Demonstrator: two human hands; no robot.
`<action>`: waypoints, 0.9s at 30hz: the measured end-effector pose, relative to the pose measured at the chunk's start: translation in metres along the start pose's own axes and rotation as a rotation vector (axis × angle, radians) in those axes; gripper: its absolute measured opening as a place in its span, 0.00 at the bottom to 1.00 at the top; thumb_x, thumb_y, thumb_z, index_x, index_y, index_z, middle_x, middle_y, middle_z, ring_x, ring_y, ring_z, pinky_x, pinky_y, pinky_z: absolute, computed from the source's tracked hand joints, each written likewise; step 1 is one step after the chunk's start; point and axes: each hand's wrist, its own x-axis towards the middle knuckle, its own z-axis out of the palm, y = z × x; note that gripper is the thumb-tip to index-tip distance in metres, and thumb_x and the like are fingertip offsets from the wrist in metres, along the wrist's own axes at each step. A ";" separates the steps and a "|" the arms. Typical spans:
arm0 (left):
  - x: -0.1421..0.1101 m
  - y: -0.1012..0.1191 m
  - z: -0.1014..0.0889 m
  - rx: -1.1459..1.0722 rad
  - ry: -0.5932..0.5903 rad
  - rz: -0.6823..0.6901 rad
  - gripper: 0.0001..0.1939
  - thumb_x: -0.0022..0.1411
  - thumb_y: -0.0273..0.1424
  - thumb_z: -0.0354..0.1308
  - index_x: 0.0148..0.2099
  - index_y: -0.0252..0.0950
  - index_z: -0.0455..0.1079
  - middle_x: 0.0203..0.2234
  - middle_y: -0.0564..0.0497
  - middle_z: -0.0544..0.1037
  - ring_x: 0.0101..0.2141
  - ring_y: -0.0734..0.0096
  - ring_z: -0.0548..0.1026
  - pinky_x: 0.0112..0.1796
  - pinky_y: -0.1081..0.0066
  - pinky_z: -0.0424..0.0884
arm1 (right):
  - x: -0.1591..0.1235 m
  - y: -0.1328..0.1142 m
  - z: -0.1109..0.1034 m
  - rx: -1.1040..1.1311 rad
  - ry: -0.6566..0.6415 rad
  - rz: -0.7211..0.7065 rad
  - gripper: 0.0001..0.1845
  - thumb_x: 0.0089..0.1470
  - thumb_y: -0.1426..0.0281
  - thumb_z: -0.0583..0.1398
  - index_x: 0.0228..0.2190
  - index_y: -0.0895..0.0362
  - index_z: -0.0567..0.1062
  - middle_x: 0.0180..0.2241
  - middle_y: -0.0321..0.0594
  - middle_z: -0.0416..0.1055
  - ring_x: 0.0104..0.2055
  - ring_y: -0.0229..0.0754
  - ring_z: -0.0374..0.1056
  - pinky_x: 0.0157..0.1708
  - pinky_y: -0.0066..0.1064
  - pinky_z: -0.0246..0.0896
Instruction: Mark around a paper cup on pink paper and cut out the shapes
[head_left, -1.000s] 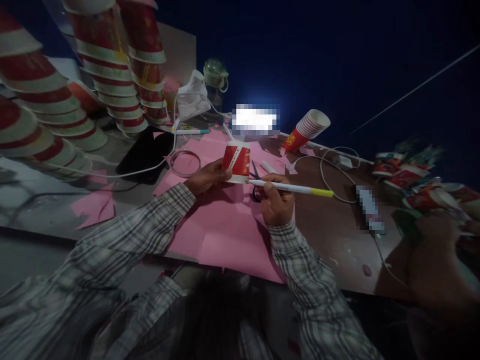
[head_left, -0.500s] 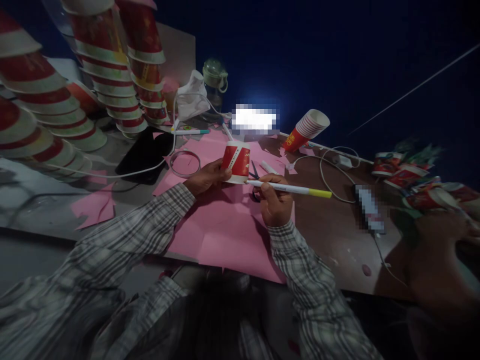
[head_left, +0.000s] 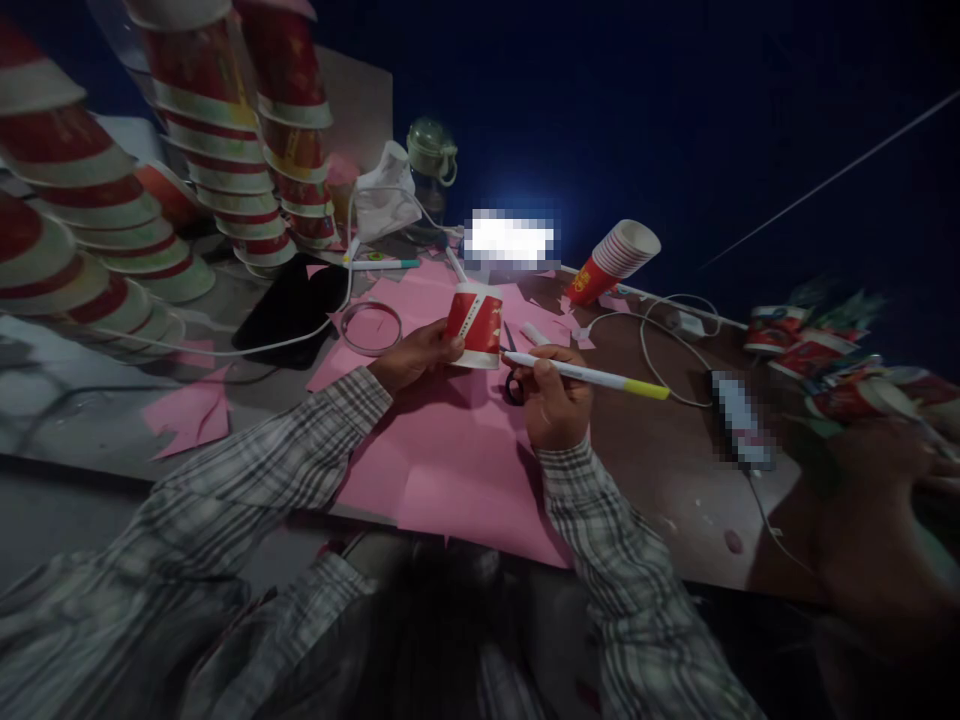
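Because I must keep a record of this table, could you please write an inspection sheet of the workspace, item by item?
Surface: brown tabletop, partly covered by pink paper.
Job's things: red-and-white paper cup; white marker with yellow end.
Clutter: scissors, partly hidden; pink scraps; nested cups, leaning.
Grippers: left grip holds the cup; right grip holds the marker, tip close to the cup, contact unclear.
Cables: white cable looped at right; another cable at left.
Surroundings: tall cup stacks at left; lidded bottle behind.
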 end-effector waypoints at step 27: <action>0.001 -0.004 0.000 -0.176 -0.025 0.013 0.33 0.49 0.43 0.78 0.54 0.32 0.77 0.47 0.41 0.83 0.47 0.59 0.81 0.52 0.63 0.75 | 0.002 -0.002 0.001 0.072 0.006 0.040 0.17 0.51 0.55 0.71 0.33 0.52 0.75 0.21 0.29 0.71 0.24 0.34 0.71 0.20 0.23 0.60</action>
